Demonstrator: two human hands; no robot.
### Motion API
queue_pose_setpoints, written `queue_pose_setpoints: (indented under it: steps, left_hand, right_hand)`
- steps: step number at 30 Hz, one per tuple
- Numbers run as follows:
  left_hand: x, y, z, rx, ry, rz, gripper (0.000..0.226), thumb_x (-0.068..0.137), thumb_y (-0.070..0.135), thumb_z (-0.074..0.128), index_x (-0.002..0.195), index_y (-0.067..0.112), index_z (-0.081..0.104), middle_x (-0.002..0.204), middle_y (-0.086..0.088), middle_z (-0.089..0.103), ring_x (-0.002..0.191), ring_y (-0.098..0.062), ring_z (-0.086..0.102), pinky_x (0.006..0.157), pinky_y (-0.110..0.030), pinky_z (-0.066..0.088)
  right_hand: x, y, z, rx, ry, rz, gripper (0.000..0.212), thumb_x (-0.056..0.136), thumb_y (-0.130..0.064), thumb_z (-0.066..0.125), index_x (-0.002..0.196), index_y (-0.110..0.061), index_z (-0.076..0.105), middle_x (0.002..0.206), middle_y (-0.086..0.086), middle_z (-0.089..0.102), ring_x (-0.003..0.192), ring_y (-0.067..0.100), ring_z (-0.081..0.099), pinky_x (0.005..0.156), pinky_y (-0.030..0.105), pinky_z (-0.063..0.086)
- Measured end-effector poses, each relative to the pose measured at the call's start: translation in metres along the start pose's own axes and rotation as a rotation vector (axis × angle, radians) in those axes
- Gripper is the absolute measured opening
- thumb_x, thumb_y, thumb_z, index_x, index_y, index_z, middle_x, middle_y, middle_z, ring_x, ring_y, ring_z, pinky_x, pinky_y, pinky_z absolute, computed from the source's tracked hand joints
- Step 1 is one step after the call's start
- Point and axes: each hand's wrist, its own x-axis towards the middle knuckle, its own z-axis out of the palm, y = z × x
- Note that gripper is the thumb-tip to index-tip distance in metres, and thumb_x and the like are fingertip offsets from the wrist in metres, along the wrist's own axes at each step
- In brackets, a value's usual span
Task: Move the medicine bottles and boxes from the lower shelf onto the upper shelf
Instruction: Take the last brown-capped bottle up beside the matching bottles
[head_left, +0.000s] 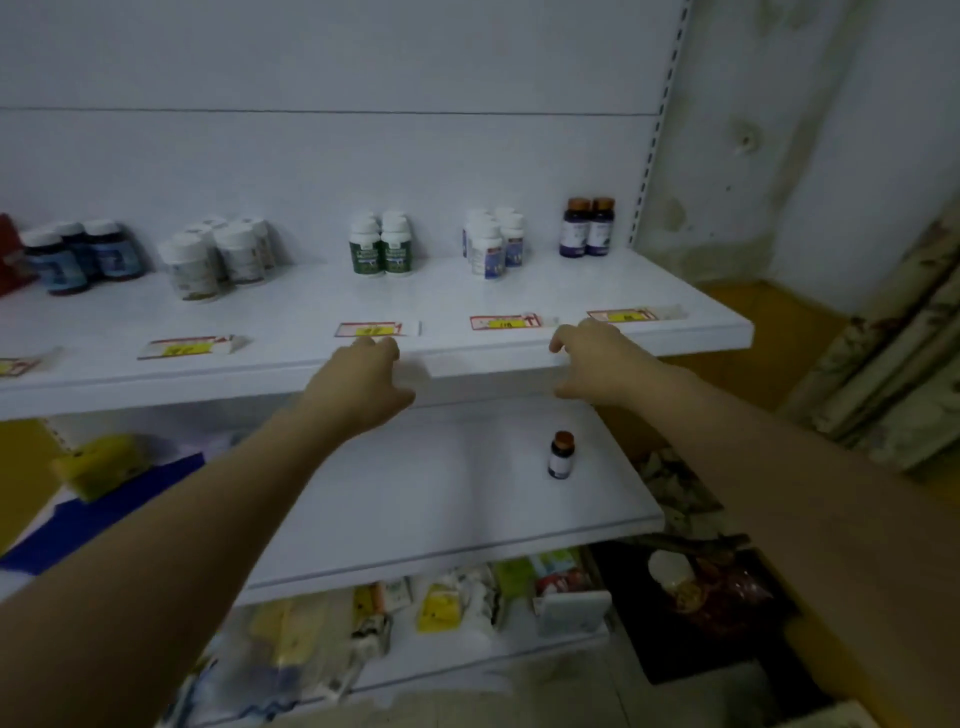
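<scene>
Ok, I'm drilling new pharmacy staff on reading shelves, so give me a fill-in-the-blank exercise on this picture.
1. The lower shelf holds just ___ brown-capped bottle.
2. The green-labelled bottles stand on the ___ shelf.
3. At the upper shelf's right end stand ___ purple-labelled bottles.
4. The left hand and right hand hold ___.
Missing words: one; upper; two; nothing.

Red item (9, 254) cut by left edge, label on lone bottle (561, 456) unreadable
</scene>
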Motion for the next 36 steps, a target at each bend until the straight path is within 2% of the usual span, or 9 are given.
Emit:
queue_pose_setpoints:
  steps: [4, 10, 15, 20, 28, 36]
  left_hand:
    - [-0.032, 0.027, 0.035, 0.006, -0.079, 0.039, 0.054, 0.086, 0.034, 0.062, 0.13, 0.009, 0.046, 0.129, -0.015, 0.048, 0.113, -0.032, 0.051, 0.095, -0.043, 0.046]
    - [-0.027, 0.046, 0.079, 0.035, -0.139, 0.056, 0.052, 0.089, 0.036, 0.058, 0.132, 0.01, 0.043, 0.132, -0.014, 0.046, 0.118, -0.033, 0.048, 0.096, -0.044, 0.045]
    - [0.004, 0.046, 0.119, 0.055, -0.194, 0.063, 0.054, 0.088, 0.038, 0.057, 0.131, 0.009, 0.044, 0.13, -0.015, 0.047, 0.117, -0.034, 0.046, 0.092, -0.044, 0.046]
    - [0.049, 0.042, 0.154, 0.053, -0.266, 0.067, 0.054, 0.088, 0.038, 0.057, 0.131, 0.008, 0.044, 0.129, -0.016, 0.046, 0.117, -0.034, 0.046, 0.093, -0.044, 0.046]
    - [0.081, 0.046, 0.219, 0.038, -0.359, 0.029, 0.056, 0.089, 0.039, 0.056, 0.134, 0.01, 0.042, 0.132, -0.015, 0.044, 0.121, -0.032, 0.044, 0.091, -0.041, 0.044]
    - [0.112, 0.042, 0.304, 0.022, -0.271, 0.0, 0.052, 0.089, 0.037, 0.057, 0.13, 0.007, 0.045, 0.128, -0.015, 0.047, 0.116, -0.033, 0.047, 0.09, -0.042, 0.046]
  right_hand:
    - [-0.042, 0.029, 0.018, 0.064, -0.008, 0.07, 0.055, 0.082, -0.025, 0.068, 0.132, -0.012, 0.046, 0.125, 0.012, 0.045, 0.111, 0.027, 0.049, 0.092, 0.038, 0.049]
    - [-0.048, 0.063, 0.059, 0.077, -0.057, 0.138, 0.057, 0.087, -0.028, 0.064, 0.137, -0.013, 0.042, 0.131, 0.014, 0.041, 0.119, 0.031, 0.043, 0.094, 0.039, 0.045]
    - [-0.018, 0.081, 0.097, 0.124, -0.093, 0.186, 0.054, 0.088, -0.025, 0.061, 0.137, -0.012, 0.041, 0.135, 0.014, 0.04, 0.122, 0.032, 0.04, 0.095, 0.038, 0.042]
    - [0.019, 0.093, 0.131, 0.134, -0.11, 0.227, 0.049, 0.088, -0.022, 0.062, 0.131, -0.006, 0.046, 0.13, 0.018, 0.045, 0.117, 0.032, 0.045, 0.093, 0.037, 0.046]
    - [0.068, 0.122, 0.194, 0.147, -0.16, 0.3, 0.06, 0.089, -0.028, 0.06, 0.14, -0.011, 0.033, 0.136, 0.017, 0.04, 0.123, 0.033, 0.042, 0.099, 0.039, 0.04]
    - [0.125, 0.156, 0.276, 0.321, -0.052, 0.364, 0.076, 0.085, -0.026, 0.068, 0.145, -0.011, 0.025, 0.14, 0.017, 0.04, 0.128, 0.033, 0.04, 0.101, 0.039, 0.038]
